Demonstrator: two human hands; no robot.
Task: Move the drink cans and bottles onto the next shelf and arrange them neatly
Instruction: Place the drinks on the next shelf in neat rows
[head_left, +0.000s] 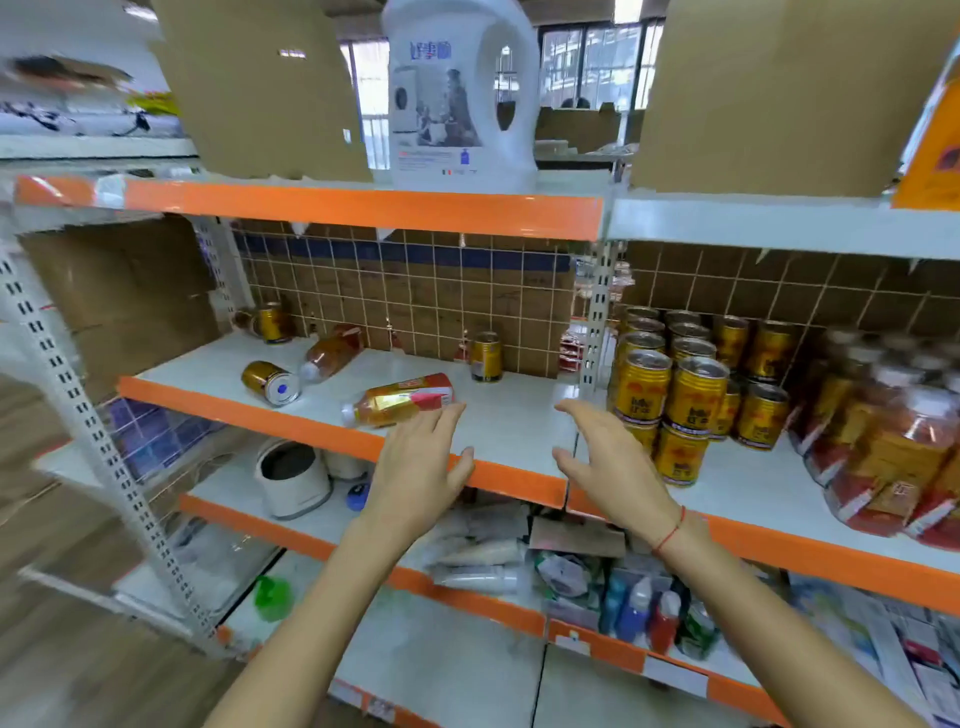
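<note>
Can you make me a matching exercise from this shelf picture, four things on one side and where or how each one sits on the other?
Things:
1. bottle nearest the left hand
2. can by the tiled back wall
3. stacked cans
4. white jug

States:
A. standing upright alone on the left shelf
B. piled in two layers on the right shelf
C. lying on its side near the shelf's front edge
D. up on the top shelf between cardboard boxes

Pairs: 1-C, 2-A, 3-B, 4-D
</note>
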